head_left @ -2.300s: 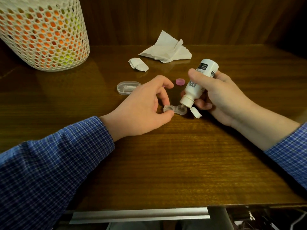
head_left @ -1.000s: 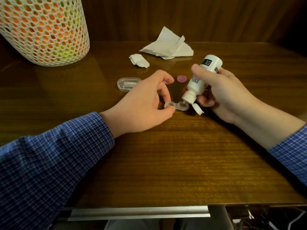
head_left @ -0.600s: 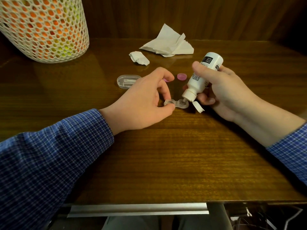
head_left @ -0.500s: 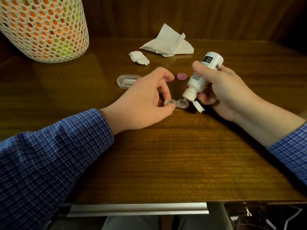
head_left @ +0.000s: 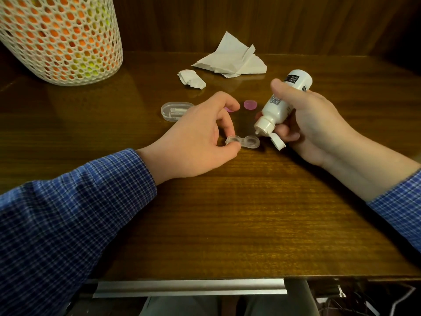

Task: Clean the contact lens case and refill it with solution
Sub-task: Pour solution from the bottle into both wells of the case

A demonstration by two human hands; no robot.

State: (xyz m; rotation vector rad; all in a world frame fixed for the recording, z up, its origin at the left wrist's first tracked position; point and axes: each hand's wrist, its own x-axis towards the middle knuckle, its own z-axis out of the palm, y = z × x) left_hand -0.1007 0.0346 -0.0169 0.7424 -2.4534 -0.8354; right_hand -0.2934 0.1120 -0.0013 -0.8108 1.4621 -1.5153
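Observation:
A clear two-well contact lens case (head_left: 247,142) lies on the wooden table, both wells uncapped. My left hand (head_left: 196,137) pinches its left well between thumb and fingers. My right hand (head_left: 312,119) grips a white solution bottle (head_left: 281,103), tilted nozzle-down, with its flip cap hanging open. The nozzle tip hangs just above and right of the case's right well. One pink cap (head_left: 250,104) lies behind the case; a second pink cap (head_left: 228,109) peeks out behind my left fingers.
A clear oval plastic box (head_left: 175,110) sits left of my left hand. A crumpled tissue (head_left: 192,79) and a larger unfolded tissue (head_left: 232,60) lie at the back. A white mesh basket (head_left: 61,37) stands at the back left. A wooden wall rises behind the table.
The bottle has lifted a little, so its nozzle is now slightly above and right of the right well instead of over it. My left hand still holds the case.

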